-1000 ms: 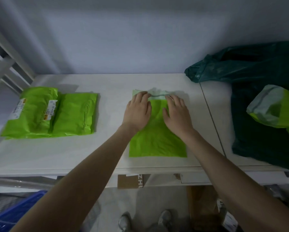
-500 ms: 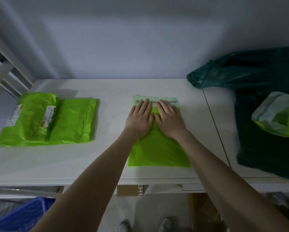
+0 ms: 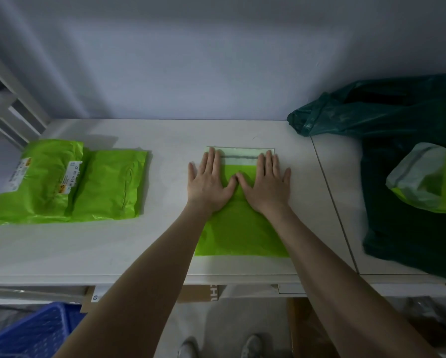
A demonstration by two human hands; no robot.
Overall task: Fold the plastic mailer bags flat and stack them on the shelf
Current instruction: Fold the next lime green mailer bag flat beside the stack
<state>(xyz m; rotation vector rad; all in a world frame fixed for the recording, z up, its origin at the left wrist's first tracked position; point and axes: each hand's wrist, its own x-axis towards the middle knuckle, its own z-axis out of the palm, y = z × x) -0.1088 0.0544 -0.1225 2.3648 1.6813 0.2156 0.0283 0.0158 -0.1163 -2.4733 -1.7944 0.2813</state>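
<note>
Since a second ago our hands slide apart, from side by side at the mailer's middle out toward its edges. On the white shelf, the dark green sack at right holds another mailer; the folded stack lies at left. The green mailer lies flat at centre, its pale flap at the far end. Our left hand and right hand press it, fingers straight, grasping nothing. We judge this the smoothing step; next comes folding, though the dim light may hide creases.
</note>
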